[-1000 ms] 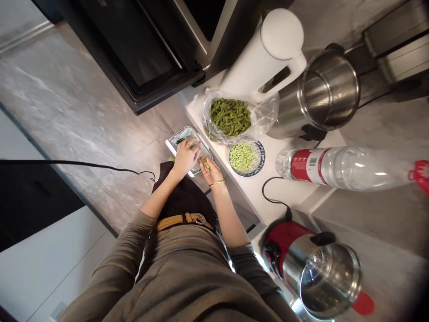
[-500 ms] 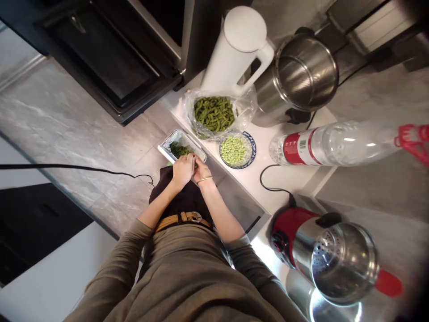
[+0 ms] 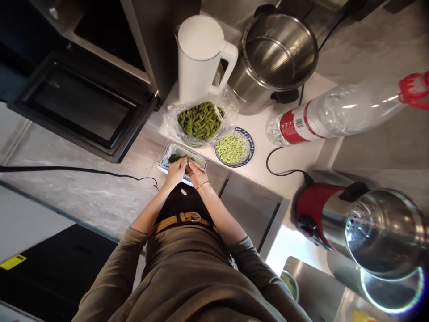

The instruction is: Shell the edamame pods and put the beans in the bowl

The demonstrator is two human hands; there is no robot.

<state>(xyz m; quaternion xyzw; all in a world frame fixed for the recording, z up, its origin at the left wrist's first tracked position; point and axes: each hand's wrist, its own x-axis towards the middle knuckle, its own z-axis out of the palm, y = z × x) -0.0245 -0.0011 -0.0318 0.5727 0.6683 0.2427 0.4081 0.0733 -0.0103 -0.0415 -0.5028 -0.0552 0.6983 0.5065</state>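
My left hand [image 3: 176, 173] and my right hand [image 3: 198, 174] meet at the fingertips over a small white bin [image 3: 163, 164]. Both are closed in a pinch on what looks like an edamame pod, mostly hidden by the fingers. Dark green pod shells [image 3: 174, 158] lie in the bin, partly covered by my hands. Beyond it on the counter, a clear plastic bag [image 3: 231, 103] stands open, full of whole edamame pods [image 3: 200, 120]. To its right, pale green shelled beans [image 3: 229, 149] cover much of a blue-and-white plate [image 3: 250, 144].
A white jug [image 3: 201, 58] and a large steel pot [image 3: 253, 91] stand behind the bag. A big plastic bottle [image 3: 301, 123] with a red label is at the right, above a red and steel appliance [image 3: 318, 210]. An open black oven door [image 3: 80, 105] juts out at left.
The camera view has shifted and turned. My fingertips have drawn slightly apart from their closer clasp, still above the bin. A small pale fleck now shows on the dark cloth below my hands.
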